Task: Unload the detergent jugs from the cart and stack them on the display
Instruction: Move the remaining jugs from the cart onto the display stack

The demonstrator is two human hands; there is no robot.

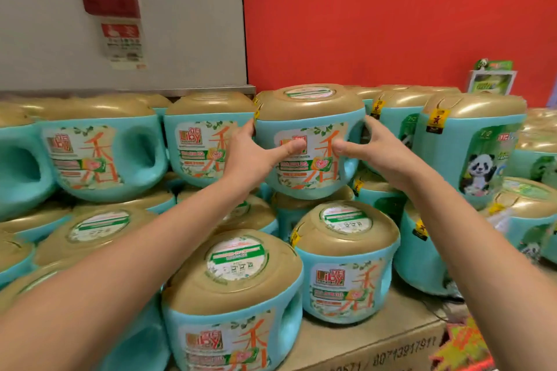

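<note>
Display (376, 343): tiers of teal gold-lidded jugs against red wall (391, 9). Top-tier jug (304, 111) sits upright, label fwd, prob. to match neighbours. Left hand (256, 156) & right hand (373, 150) clasp its sides, fingers curled round, thumbs on label, likely squaring it up.

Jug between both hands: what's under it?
Gold lids of lower-tier jugs sit beneath the held jug, gripped by left hand and right hand. Its base hides the contact, so resting or lifted is unclear.
</note>
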